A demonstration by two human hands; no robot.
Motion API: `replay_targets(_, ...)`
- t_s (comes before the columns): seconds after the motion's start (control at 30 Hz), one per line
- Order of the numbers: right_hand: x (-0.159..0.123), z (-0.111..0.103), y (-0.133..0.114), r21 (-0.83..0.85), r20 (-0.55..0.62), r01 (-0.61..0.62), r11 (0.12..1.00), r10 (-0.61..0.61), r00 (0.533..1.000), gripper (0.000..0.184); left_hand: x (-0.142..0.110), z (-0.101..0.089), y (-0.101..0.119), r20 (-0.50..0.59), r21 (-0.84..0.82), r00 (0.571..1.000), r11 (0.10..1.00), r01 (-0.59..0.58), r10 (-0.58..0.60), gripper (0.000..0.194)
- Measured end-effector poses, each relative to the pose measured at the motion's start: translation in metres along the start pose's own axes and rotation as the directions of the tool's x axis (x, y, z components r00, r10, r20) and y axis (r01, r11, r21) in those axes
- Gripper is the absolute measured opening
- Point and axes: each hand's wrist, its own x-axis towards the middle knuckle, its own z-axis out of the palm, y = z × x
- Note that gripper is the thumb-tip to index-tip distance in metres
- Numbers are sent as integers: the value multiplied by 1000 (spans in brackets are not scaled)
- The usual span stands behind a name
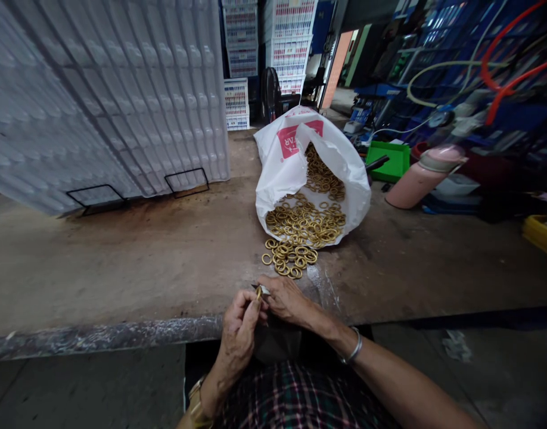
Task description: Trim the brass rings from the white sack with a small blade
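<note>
My left hand (pixel 242 322) pinches a brass-coloured ring (pixel 258 292) between thumb and fingers, just over the table's front edge. Close against it, my right hand (pixel 285 298) is closed on a small pale tool (pixel 265 290) with a dark pointed tip; its exact kind is unclear, as the fingers cover most of it. The tip meets or nearly meets the ring. Beyond the hands lies a loose pile of brass-coloured rings (pixel 294 260). It spills from the mouth of a white sack (pixel 273 185) lying on its side, with many more rings inside.
The wooden table (pixel 166 262) carries tall stacks of ribbed clear plastic trays (pixel 166 89) at left, with black wire stands (pixel 187 182) against them. On the right are a pink bottle (pixel 425 176), a green tray (pixel 389 158) and a yellow container (pixel 541 235). Crates (pixel 291 36) stand behind.
</note>
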Motion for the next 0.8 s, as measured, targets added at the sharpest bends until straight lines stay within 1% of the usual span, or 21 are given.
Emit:
replay_targets(0.07, 0, 1, 1, 32, -20, 1, 999, -1, 1000, 11, 2, 2, 1, 4, -26, 1000, 1000, 2, -2, 32)
replay_targets(0.13, 1, 1, 1, 54, -40, -23, 998, 25, 999, 11, 3, 2, 2, -3, -39, 1000, 999, 17, -17, 33)
replay_targets(0.27, 4, 2, -1, 80, -98, -86, 993, 94, 991, 12, 4, -1, 2, -73, -41, 996, 998, 47, -50, 36)
replay_targets(0.33, 3, 2, -4, 97, -82, -66, 993, 74, 994, 12, 4, -3, 2, -83, -40, 995, 998, 57, -60, 36)
replay_targets(0.47, -2, 4, -12, 124, -24, 14, 992, -12, 1000, 16, 5, -7, -2, -84, -48, 994, 996, 70, -74, 36)
replay_targets(0.6, -3, 6, -15, 77, -13, 23, 997, -22, 1000, 18, 6, -8, -8, -98, -24, 993, 997, 68, -70, 37)
replay_targets(0.67, -3, 5, -14, 67, 6, 30, 997, -30, 1000, 18, 6, -9, -10, -99, -3, 993, 998, 58, -58, 37)
replay_targets(0.8, -3, 2, -16, 50, 45, 55, 997, -57, 997, 19, 3, -11, -12, -78, 46, 997, 999, -2, 5, 34)
